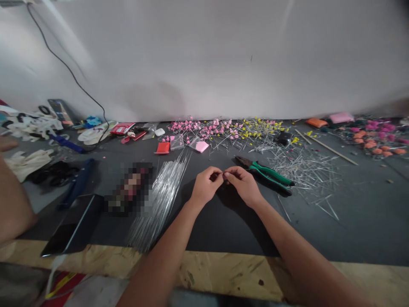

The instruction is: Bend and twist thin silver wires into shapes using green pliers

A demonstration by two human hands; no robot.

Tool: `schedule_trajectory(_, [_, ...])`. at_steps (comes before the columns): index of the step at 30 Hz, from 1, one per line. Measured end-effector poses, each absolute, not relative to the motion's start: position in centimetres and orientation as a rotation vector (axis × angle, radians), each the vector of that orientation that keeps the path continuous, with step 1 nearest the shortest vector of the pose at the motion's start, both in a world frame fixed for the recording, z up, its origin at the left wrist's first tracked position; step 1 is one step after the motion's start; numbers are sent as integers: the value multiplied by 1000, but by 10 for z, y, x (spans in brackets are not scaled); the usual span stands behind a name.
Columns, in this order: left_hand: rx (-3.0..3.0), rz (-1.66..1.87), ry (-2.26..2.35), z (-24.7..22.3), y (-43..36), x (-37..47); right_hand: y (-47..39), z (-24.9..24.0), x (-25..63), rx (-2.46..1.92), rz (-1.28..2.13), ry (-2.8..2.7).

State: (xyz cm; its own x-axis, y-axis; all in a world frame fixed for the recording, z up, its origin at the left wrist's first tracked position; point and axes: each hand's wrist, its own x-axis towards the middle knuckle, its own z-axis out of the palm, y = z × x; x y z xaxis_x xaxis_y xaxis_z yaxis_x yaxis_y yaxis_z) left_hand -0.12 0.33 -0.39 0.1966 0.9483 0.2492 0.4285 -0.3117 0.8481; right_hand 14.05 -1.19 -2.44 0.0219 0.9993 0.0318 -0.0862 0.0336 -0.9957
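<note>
My left hand (207,183) and my right hand (241,181) meet over the dark tabletop, thumbs and forefingers pinched together. What sits between the fingertips is too small to make out. Just right of my right hand lie pliers (270,175) with green and black handles. A bundle of long, straight silver wires (159,200) rests to the left of my left hand. Beyond the hands are pieces of wire with pink tips (217,128) and others with yellow tips (262,128). Many short cut wires (306,170) are scattered at the right.
Packets of pink clay (202,146) and red clay (162,148) lie behind the wire bundle. A tablet (72,226) and a blurred-out patch are at left. Another person's arm (14,196) reaches in from the left edge. Orange and magenta pieces (377,138) lie far right.
</note>
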Motion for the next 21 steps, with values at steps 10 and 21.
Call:
schedule_trajectory(10, [1839, 1026, 1215, -7, 3, -1, -10, -24, 142, -1115, 1188, -1102])
schedule_trajectory(21, [1847, 945, 1217, -6, 3, 0, -11, -21, 142, -1172, 1143, -1188])
